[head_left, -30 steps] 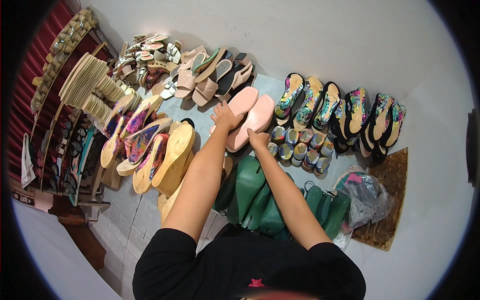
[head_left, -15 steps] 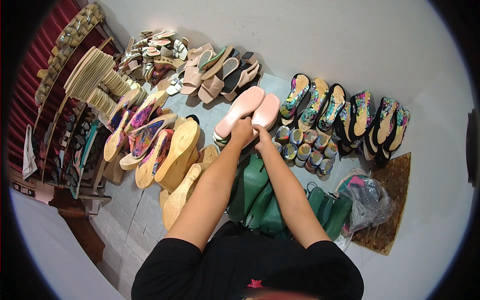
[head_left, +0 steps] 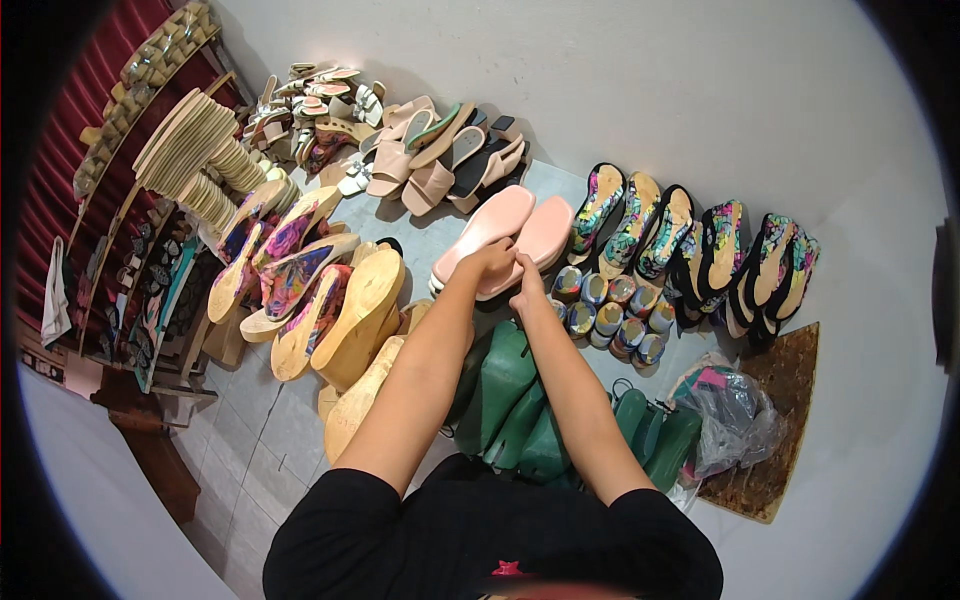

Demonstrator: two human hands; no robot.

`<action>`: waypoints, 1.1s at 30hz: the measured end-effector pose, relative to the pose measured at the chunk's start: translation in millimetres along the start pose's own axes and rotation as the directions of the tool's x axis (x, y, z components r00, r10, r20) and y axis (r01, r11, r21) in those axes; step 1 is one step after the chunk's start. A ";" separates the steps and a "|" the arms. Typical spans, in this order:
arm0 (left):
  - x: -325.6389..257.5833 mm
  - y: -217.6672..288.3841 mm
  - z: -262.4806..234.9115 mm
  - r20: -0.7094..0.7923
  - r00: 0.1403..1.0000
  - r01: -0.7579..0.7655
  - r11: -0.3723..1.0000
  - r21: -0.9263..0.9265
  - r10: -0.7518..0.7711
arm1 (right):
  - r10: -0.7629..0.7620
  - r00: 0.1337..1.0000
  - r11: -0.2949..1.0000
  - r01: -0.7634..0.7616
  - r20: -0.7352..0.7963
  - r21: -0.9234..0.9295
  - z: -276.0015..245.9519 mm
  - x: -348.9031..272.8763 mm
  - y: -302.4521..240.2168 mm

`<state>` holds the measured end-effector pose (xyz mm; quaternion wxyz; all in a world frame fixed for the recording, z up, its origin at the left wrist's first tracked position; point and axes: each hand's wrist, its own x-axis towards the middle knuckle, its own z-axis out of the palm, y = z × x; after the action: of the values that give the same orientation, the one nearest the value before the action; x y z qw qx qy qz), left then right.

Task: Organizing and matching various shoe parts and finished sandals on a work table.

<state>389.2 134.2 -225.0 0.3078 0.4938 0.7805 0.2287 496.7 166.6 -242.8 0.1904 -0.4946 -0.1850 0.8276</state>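
Note:
Two flat pink shoe soles (head_left: pixel 500 232) lie side by side on the tiled floor, leaning toward the wall. My left hand (head_left: pixel 488 262) grips the near end of the pink soles, fingers curled over the edge. Close beside it, my right hand (head_left: pixel 527 290) touches the same near end, with fingers bent. Whether the right hand truly holds a sole is hard to tell. Green shoe lasts (head_left: pixel 503 385) lie under my forearms.
Floral wedge soles (head_left: pixel 700 260) line the wall at the right, small round tins (head_left: pixel 610 310) in front of them. Tan wooden soles (head_left: pixel 365 310) and floral insoles (head_left: pixel 290 265) lie left. Beige sandals (head_left: pixel 430 160) are piled at the back. A plastic bag (head_left: pixel 725 415) sits on a brown mat (head_left: pixel 770 440).
My hands have drawn back toward me along the pink soles, from their middle to the near end. The view has shifted slightly.

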 end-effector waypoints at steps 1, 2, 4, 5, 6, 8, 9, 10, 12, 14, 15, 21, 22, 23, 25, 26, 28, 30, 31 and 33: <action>2.9 3.6 -3.3 0.101 0.993 0.062 0.996 -0.064 -0.055 | -0.019 1.000 0.999 0.018 0.024 0.051 -0.8 -4.1 -0.7; 5.5 17.1 -7.4 0.209 0.974 0.119 0.985 -0.121 -0.092 | -0.029 1.000 0.998 0.029 0.012 0.055 -4.5 -7.5 -5.5; 6.8 25.9 -15.6 0.252 0.960 0.144 0.986 -0.079 -0.120 | -0.015 0.999 0.999 0.013 0.043 0.047 -4.8 -15.3 -5.7; 6.5 32.4 -19.5 0.293 0.945 0.165 0.986 -0.034 -0.148 | -0.019 0.999 0.999 0.017 0.041 0.046 -6.6 -17.1 -7.3; 6.4 45.2 -22.3 0.302 0.943 0.155 0.987 -0.038 -0.137 | -0.047 0.994 0.997 0.041 0.095 0.064 -12.7 -15.5 -11.6; 5.3 60.2 -29.8 0.372 0.911 0.191 0.982 0.008 -0.180 | -0.074 0.986 0.995 0.063 0.148 0.081 -17.7 -15.4 -17.0; 9.2 59.7 -32.7 0.372 0.910 0.192 0.981 0.006 -0.180 | -0.093 0.984 0.991 0.077 0.153 0.108 -17.0 -16.7 -18.8; 13.5 61.7 -37.7 0.356 0.919 0.166 0.985 0.045 -0.171 | -0.112 0.981 0.986 0.091 0.155 0.136 -17.6 -18.1 -21.0; 19.5 47.5 -51.2 0.331 0.928 0.150 0.985 0.084 -0.170 | -0.141 0.965 0.981 0.106 0.220 0.162 -12.2 -28.4 -23.7; 18.9 24.9 -66.1 -0.057 0.993 0.082 0.958 -0.276 -0.101 | -0.170 0.944 0.975 0.119 0.283 0.188 -8.0 -38.4 -30.6; 18.1 29.6 -63.8 -0.048 0.994 0.078 0.957 -0.281 -0.095 | -0.212 0.929 0.974 0.174 0.304 0.146 -13.1 -40.1 -41.6; -4.9 61.3 -47.4 -0.313 0.852 0.479 0.866 0.140 -0.421 | -0.456 0.833 0.790 0.541 0.313 -0.288 -11.9 -33.1 -140.0; -5.1 57.3 -42.6 -0.314 0.850 0.481 0.866 0.136 -0.422 | -0.460 0.869 0.746 0.490 0.182 -0.451 -2.5 -29.7 -155.4; -7.5 52.4 -37.8 -0.311 0.839 0.504 0.853 0.138 -0.446 | -0.456 0.875 0.740 0.473 0.161 -0.478 10.3 -28.0 -164.4; -11.8 37.2 -25.2 -0.381 0.828 0.502 0.847 0.177 -0.411 | -0.457 0.878 0.732 0.463 0.143 -0.501 32.6 -15.2 -176.3; -12.0 33.0 -19.5 -0.384 0.832 0.493 0.851 0.180 -0.401 | -0.460 0.887 0.680 0.382 0.042 -0.626 38.3 2.8 -182.9; -15.7 21.7 -13.9 -0.405 0.825 0.507 0.833 0.222 -0.394 | -0.470 0.881 0.621 0.295 -0.044 -0.727 51.5 24.5 -185.6; -22.3 7.5 0.1 -0.472 0.786 0.545 0.808 0.226 -0.399 | -0.473 0.878 0.602 0.383 0.074 -0.701 65.2 44.4 -179.2; -20.3 4.4 5.1 -0.525 0.755 0.570 0.790 0.227 -0.394 | -0.469 0.883 0.582 0.324 0.017 -0.746 67.1 55.3 -182.2; -17.8 12.4 9.6 -0.528 0.752 0.571 0.790 0.225 -0.394 | -0.513 0.857 0.580 0.309 -0.044 -0.754 63.0 79.5 -190.7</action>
<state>409.4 123.6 -219.1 0.0663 0.2523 0.9606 0.0960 431.0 362.6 -180.2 0.1897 -0.5740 -0.5797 0.5463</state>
